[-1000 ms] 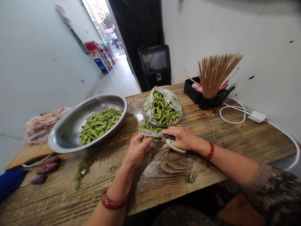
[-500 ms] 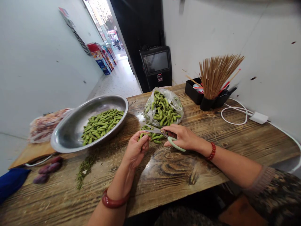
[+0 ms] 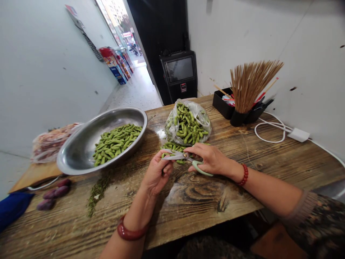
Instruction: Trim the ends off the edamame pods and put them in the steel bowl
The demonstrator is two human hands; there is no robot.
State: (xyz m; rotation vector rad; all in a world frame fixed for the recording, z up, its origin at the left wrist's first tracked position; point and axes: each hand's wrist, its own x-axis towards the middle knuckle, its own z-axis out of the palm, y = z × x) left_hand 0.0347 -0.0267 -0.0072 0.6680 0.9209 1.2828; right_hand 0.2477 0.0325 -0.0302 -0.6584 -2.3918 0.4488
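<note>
My right hand (image 3: 208, 158) grips scissors (image 3: 201, 168) with pale green handles, their blades slightly parted and pointing left. Pinched between the thumb and fingers of my left hand (image 3: 157, 171) is a green soybean pod (image 3: 165, 154), right at the blades, which partly cover it. Just beyond both hands, loose pods (image 3: 172, 146) lie on the table in front of a clear plastic bag (image 3: 207, 124) full of pods. To the left, a wide steel basin (image 3: 78, 144) holds a heap of pods (image 3: 115, 142). Small trimmings (image 3: 97, 194) are scattered on the wood below it.
Several purple plum-like fruits (image 3: 55, 192) lie on the wooden table (image 3: 129, 216) at left, near a blue cloth (image 3: 14, 208). A bag of reddish food (image 3: 52, 142) sits behind the basin. At back right stand a black holder of skewers (image 3: 249, 88) and a white cable with adapter (image 3: 298, 135).
The scissor blades have turned, now showing their flat side, and sit across the pod in my left hand. Both hands stay almost in place; the view has shifted slightly.
</note>
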